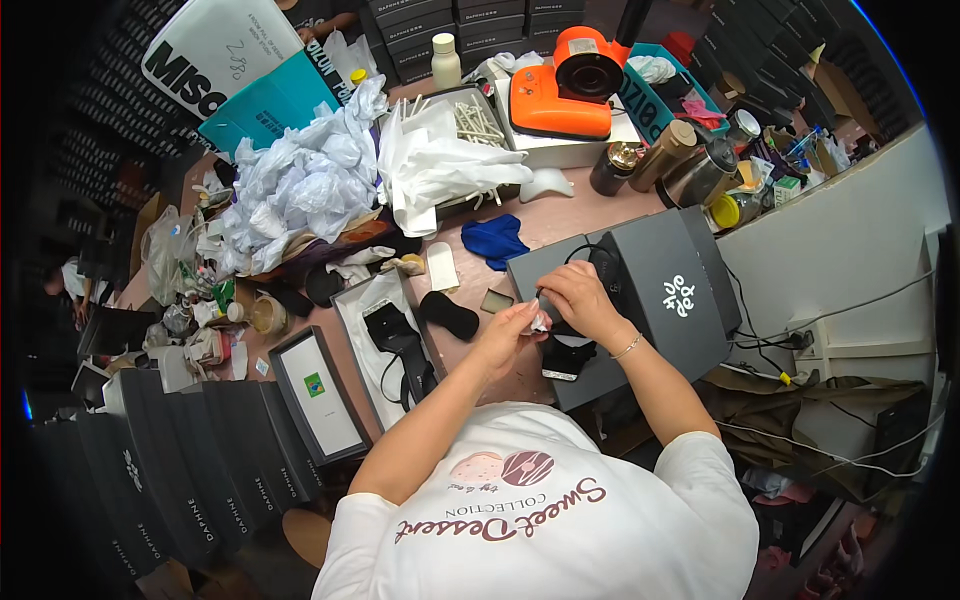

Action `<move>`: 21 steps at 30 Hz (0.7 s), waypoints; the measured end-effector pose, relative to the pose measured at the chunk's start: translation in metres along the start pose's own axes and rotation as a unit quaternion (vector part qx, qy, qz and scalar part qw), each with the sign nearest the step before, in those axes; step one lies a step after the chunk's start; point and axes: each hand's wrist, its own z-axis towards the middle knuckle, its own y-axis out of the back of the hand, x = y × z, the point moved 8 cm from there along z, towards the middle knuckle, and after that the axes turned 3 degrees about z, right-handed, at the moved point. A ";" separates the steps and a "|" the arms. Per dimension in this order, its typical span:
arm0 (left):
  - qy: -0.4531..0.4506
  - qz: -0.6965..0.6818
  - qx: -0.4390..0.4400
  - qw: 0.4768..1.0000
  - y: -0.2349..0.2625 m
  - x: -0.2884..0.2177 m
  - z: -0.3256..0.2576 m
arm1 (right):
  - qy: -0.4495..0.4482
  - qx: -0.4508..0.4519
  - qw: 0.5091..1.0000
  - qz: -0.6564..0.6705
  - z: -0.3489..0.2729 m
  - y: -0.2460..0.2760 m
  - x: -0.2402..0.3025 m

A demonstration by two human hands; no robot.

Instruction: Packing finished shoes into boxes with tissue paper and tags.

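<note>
Above the front edge of a dark grey box [640, 350], my two hands meet. My left hand [505, 338] is closed, pinching a small white crumpled piece [540, 323] that looks like paper or cloth. Just right of it, my right hand [582, 300] has its fingers bent round a small dark piece [547, 303], mostly hidden by the fingers. Behind the right hand a black shoe [606, 262] with a thin strap rests on the grey box. Below my hands lies a black item [570, 352] by a phone-like object [560, 374].
To the left, an open shoebox [418, 330] holds a black strappy sandal [395, 335]; its lid [318, 395] lies beside it. A black pad [449, 316] and blue cloth [495, 241] lie nearby. Crumpled white paper [300, 185], an orange machine [562, 95] and bottles [665, 155] stand farther back.
</note>
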 end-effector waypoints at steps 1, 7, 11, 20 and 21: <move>0.001 -0.035 0.001 0.999 -0.003 -0.002 -0.003 | -0.002 0.001 1.000 0.000 0.000 -0.002 -0.001; 0.095 -0.148 0.026 0.984 -0.008 -0.004 -0.023 | 0.033 -0.055 0.993 -0.099 0.005 -0.003 0.006; 0.100 -0.124 0.034 0.987 -0.007 -0.008 -0.034 | 0.042 -0.063 0.988 -0.131 0.007 -0.009 0.011; 0.180 0.017 0.135 0.974 -0.046 0.027 -0.095 | -0.048 -0.118 0.978 -0.164 0.008 0.001 -0.019; 0.166 0.027 0.089 0.982 -0.037 0.022 -0.087 | -0.050 -0.116 0.986 -0.108 0.010 0.008 -0.021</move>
